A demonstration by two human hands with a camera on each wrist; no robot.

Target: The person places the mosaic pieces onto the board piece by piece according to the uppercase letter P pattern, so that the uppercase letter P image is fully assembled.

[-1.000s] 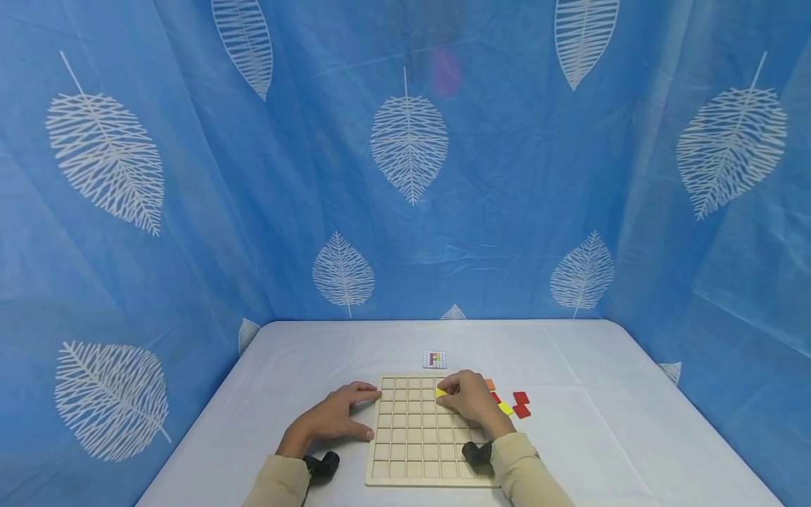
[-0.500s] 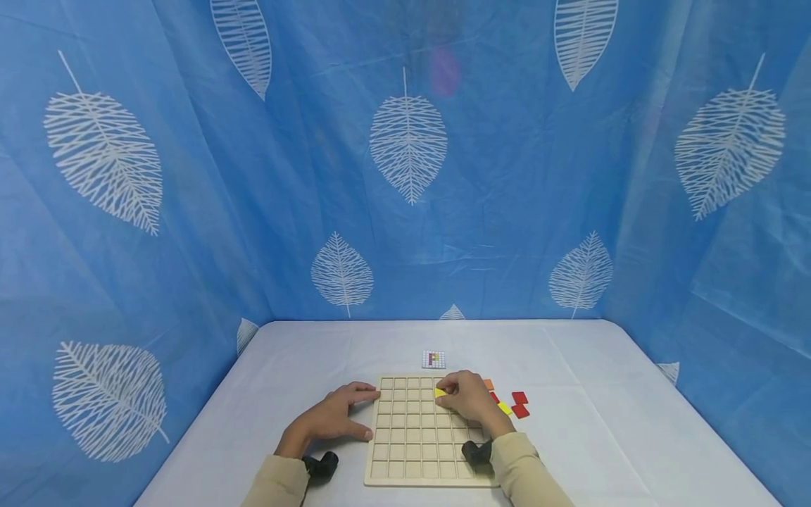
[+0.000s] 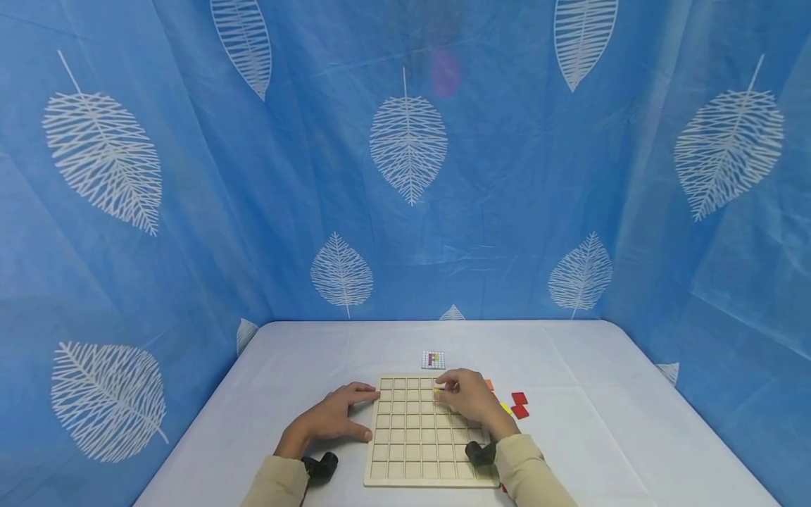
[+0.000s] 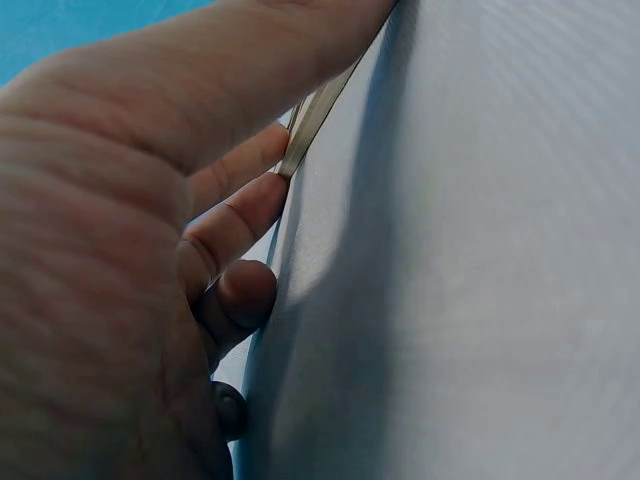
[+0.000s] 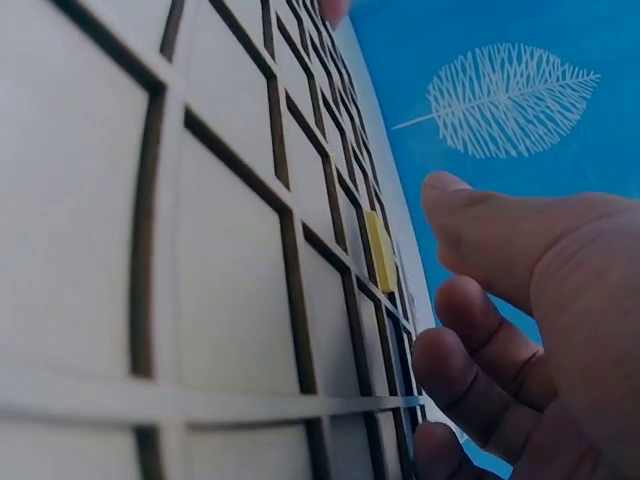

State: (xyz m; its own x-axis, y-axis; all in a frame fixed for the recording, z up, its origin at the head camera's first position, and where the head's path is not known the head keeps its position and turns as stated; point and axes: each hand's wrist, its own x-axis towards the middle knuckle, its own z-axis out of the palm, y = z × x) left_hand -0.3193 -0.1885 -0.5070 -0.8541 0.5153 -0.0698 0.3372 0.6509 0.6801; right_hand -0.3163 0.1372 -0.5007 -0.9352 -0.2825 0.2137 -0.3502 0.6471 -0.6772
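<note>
One yellow tile (image 5: 381, 255) on grid board (image 3: 431, 483); red tiles (image 3: 519, 398) at right still off; left hand (image 3: 336, 414), right hand (image 3: 472, 396) grips apart.

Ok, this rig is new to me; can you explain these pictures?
No machine: these are a person's two bare hands. The wide picture is from a head camera; the close-ups are from one camera per wrist. A pale wooden grid board lies on the white table, with a small printed grid card beyond it and flat red tiles, one loose yellow tile and an orange tile to its right. The left hand rests at the board's left edge. The right hand hovers by a flat yellow tile on the grid; its fingers appear apart from that tile, so nothing seems held.
</note>
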